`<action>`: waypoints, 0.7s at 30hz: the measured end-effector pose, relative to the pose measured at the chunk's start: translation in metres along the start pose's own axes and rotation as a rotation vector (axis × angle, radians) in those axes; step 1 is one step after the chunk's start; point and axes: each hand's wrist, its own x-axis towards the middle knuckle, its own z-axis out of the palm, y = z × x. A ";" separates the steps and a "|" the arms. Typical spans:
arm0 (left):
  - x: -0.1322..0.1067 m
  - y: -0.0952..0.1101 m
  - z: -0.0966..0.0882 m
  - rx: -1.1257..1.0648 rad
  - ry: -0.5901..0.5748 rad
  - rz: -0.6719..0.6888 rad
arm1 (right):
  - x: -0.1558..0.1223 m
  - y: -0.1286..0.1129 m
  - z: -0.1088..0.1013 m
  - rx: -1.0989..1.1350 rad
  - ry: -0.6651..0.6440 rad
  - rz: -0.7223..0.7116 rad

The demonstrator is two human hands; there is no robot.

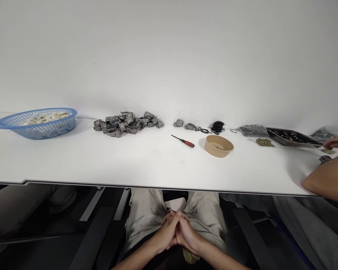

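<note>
My left hand (165, 231) and my right hand (187, 234) rest together in my lap below the table edge, fingers interlaced and closed, with nothing visible in them. On the white table (146, 165) above lie a red-handled screwdriver (183, 141), a tan paper bowl (219, 146) and a pile of grey metal fittings (126, 123). Two loose grey fittings (183, 124) and a heap of black rubber rings (217, 127) sit near the wall. Neither hand touches anything on the table.
A blue plastic basket (37, 122) holding pale parts stands at the far left. At the right are a dark tray of small parts (291, 137), clear bags (253, 130), a heap of brass pieces (264, 142), and another person's arm (328, 176) reaching over the table.
</note>
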 end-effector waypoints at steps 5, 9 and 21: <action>-0.002 0.005 0.002 -0.039 0.034 0.015 | -0.003 -0.003 0.003 -0.001 0.006 -0.020; -0.001 0.003 -0.001 -0.002 0.028 0.040 | -0.004 -0.001 0.002 -0.025 0.015 -0.023; -0.003 0.010 0.002 -0.019 0.044 0.056 | 0.000 0.001 -0.003 0.003 -0.001 0.002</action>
